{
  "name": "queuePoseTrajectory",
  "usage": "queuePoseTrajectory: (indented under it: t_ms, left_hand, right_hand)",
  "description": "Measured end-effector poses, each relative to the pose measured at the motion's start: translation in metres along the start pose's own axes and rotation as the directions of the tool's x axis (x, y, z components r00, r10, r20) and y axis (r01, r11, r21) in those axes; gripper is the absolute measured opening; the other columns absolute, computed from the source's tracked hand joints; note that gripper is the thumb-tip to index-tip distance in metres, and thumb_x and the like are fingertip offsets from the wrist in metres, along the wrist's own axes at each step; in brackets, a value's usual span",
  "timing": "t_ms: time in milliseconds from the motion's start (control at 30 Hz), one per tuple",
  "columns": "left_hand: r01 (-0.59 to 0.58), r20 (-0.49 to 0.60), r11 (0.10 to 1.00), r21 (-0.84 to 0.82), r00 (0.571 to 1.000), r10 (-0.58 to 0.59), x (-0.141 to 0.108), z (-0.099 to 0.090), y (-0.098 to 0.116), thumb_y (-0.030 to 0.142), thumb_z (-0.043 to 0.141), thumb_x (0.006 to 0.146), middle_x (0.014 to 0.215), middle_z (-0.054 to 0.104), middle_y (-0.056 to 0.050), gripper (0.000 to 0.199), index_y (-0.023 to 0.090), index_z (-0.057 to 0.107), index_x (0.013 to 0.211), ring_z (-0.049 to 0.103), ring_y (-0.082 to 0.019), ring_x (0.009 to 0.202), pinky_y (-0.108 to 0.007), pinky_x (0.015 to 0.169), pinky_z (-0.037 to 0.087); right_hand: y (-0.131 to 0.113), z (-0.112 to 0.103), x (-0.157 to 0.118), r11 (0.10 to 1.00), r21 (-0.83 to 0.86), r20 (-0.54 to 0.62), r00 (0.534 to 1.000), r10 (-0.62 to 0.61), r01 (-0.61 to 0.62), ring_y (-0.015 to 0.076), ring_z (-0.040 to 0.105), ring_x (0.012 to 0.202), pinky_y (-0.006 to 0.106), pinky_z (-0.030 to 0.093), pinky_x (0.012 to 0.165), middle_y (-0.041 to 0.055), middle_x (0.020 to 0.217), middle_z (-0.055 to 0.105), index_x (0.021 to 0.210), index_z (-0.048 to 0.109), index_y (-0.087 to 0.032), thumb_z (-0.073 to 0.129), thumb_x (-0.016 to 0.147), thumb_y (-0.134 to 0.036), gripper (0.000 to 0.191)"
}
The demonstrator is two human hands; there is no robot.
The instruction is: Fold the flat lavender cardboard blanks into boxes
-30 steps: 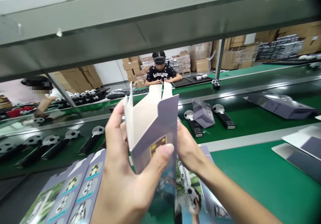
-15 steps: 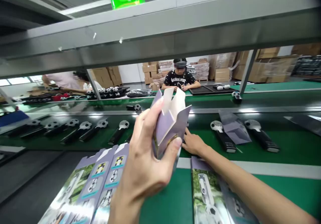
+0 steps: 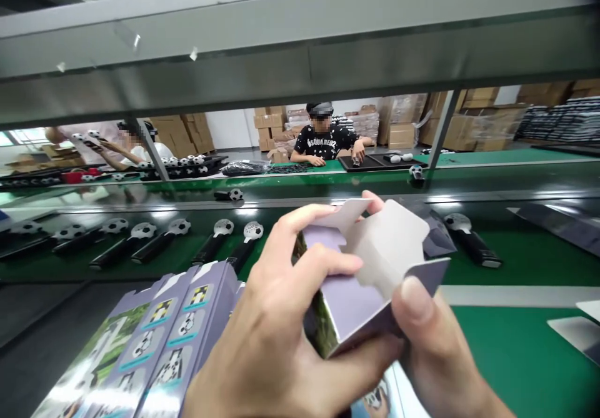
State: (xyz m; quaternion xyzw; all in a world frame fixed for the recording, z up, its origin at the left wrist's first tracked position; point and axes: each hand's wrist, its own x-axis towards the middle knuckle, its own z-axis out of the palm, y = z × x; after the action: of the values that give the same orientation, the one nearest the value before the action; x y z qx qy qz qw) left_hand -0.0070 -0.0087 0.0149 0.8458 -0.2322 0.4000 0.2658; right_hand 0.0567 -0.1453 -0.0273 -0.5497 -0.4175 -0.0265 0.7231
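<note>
A purple printed cardboard box [image 3: 359, 302] is held up in front of me, its open end facing me. White inner walls show, and the end flaps stand out. My left hand [image 3: 276, 318] grips it from the left, with one finger over the opening's edge. On the right side my right hand [image 3: 440, 343] also holds it, thumb against a flap. Whether anything lies deep inside the box cannot be seen. Several purple printed boxes [image 3: 162, 343] lie side by side at the lower left, near my left hand.
Black-handled items with football-patterned heads [image 3: 253, 230] lie along the green belt [image 3: 281, 209]. Clear plastic wrapping [image 3: 555, 227] lies at the right. White-edged card flaps [image 3: 579, 337] show at the right edge. A grey shelf beam [image 3: 300, 49] crosses overhead. A person [image 3: 323, 140] sits opposite.
My right hand has come back from the belt onto the box. The box has turned, and its opening now gapes wider towards me. The view has shifted slightly right.
</note>
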Motion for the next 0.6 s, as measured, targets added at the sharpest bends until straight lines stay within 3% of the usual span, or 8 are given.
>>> queuePoseTrajectory:
  t_ms: [67, 133, 233, 300, 400, 467, 533, 600]
  left_hand:
    - [-0.057, -0.001, 0.997, -0.045, 0.998, 0.057, 0.001, 0.004, 0.0, 0.03, 0.067, 0.096, 0.141, 0.04, -0.002, 0.041, 0.019, 0.046, 0.129, 0.036, -0.012, 0.137, -0.013, 0.118, 0.029]
    - [-0.11, -0.002, 0.99, -0.089, 0.994, 0.11, 0.003, 0.008, -0.004, 0.029, 0.063, 0.099, 0.138, 0.042, -0.004, 0.04, 0.019, 0.044, 0.133, 0.037, -0.014, 0.135, -0.019, 0.119, 0.031]
    - [-0.21, 0.026, 0.974, -0.087, 0.977, 0.212, 0.005, 0.012, -0.012, 0.028, 0.063, 0.098, 0.124, 0.049, -0.004, 0.023, 0.018, 0.056, 0.118, 0.048, -0.016, 0.123, -0.03, 0.118, 0.033]
    - [-0.241, 0.031, 0.966, -0.096, 0.969, 0.245, 0.004, 0.01, -0.018, 0.027, 0.065, 0.096, 0.113, 0.054, -0.002, 0.016, 0.017, 0.059, 0.107, 0.052, -0.016, 0.115, -0.032, 0.118, 0.032]
    - [-0.1, 0.049, 0.977, -0.188, 0.993, 0.111, -0.002, 0.002, -0.022, 0.036, 0.07, 0.096, 0.117, 0.055, 0.0, 0.025, 0.02, 0.055, 0.109, 0.051, -0.014, 0.118, -0.025, 0.113, 0.039]
    - [0.041, 0.081, 0.979, -0.2, 0.996, -0.025, -0.007, -0.003, -0.023, 0.043, 0.077, 0.091, 0.136, 0.045, -0.001, 0.049, 0.025, 0.047, 0.125, 0.042, -0.015, 0.133, -0.019, 0.112, 0.042]
    - [0.095, 0.102, 0.979, -0.181, 0.992, -0.078, -0.012, -0.007, -0.022, 0.047, 0.082, 0.085, 0.148, 0.03, -0.001, 0.067, 0.025, 0.041, 0.134, 0.028, -0.015, 0.145, -0.014, 0.114, 0.04]
    - [0.086, 0.12, 0.978, -0.191, 0.991, -0.064, -0.015, -0.008, -0.021, 0.046, 0.082, 0.085, 0.148, 0.027, 0.0, 0.066, 0.023, 0.045, 0.134, 0.024, -0.016, 0.148, -0.013, 0.118, 0.037]
  right_hand:
    - [0.001, 0.0, -0.001, 0.969, 0.246, -0.071, 0.997, 0.031, -0.012, 0.0289, 0.063, 0.117, 0.039, 0.063, 0.09, 0.003, 0.144, 0.051, 0.149, 0.038, -0.039, 0.047, 0.105, -0.049, 0.047]
    - [0.003, 0.004, -0.002, 0.935, 0.354, -0.153, 0.987, 0.046, 0.011, 0.027, 0.064, 0.116, 0.034, 0.065, 0.084, 0.0036, 0.139, 0.055, 0.144, 0.04, -0.038, 0.048, 0.106, -0.041, 0.039]
    - [0.009, 0.009, -0.003, 0.97, 0.227, -0.272, 0.962, -0.021, 0.086, 0.0248, 0.064, 0.116, 0.03, 0.065, 0.082, 0.0071, 0.135, 0.055, 0.138, 0.041, -0.035, 0.043, 0.108, -0.039, 0.03]
    - [0.017, 0.007, -0.003, 0.978, 0.116, -0.292, 0.947, -0.135, 0.175, 0.0241, 0.062, 0.119, 0.033, 0.062, 0.091, 0.0066, 0.144, 0.046, 0.139, 0.04, -0.036, 0.043, 0.108, -0.049, 0.033]
    - [0.028, -0.002, -0.001, 0.929, -0.118, -0.081, 0.929, -0.36, 0.35, 0.0285, 0.036, 0.143, 0.046, 0.04, 0.118, 0.0007, 0.158, 0.026, 0.148, 0.036, -0.04, 0.05, 0.1, -0.068, 0.057]
    - [0.032, -0.009, 0.001, 0.885, -0.198, 0.093, 0.907, -0.411, 0.422, 0.0297, 0.021, 0.149, 0.047, 0.032, 0.121, 0.0009, 0.155, 0.028, 0.144, 0.042, -0.037, 0.052, 0.098, -0.07, 0.059]
    - [0.032, -0.014, 0.003, 0.876, -0.194, 0.132, 0.896, -0.423, 0.442, 0.0299, 0.027, 0.145, 0.045, 0.041, 0.114, 0.0049, 0.146, 0.036, 0.132, 0.052, -0.032, 0.051, 0.099, -0.067, 0.049]
    - [0.028, -0.015, 0.003, 0.863, -0.2, 0.114, 0.886, -0.449, 0.463, 0.0287, 0.036, 0.138, 0.043, 0.047, 0.106, 0.0079, 0.136, 0.039, 0.122, 0.055, -0.027, 0.05, 0.101, -0.061, 0.041]
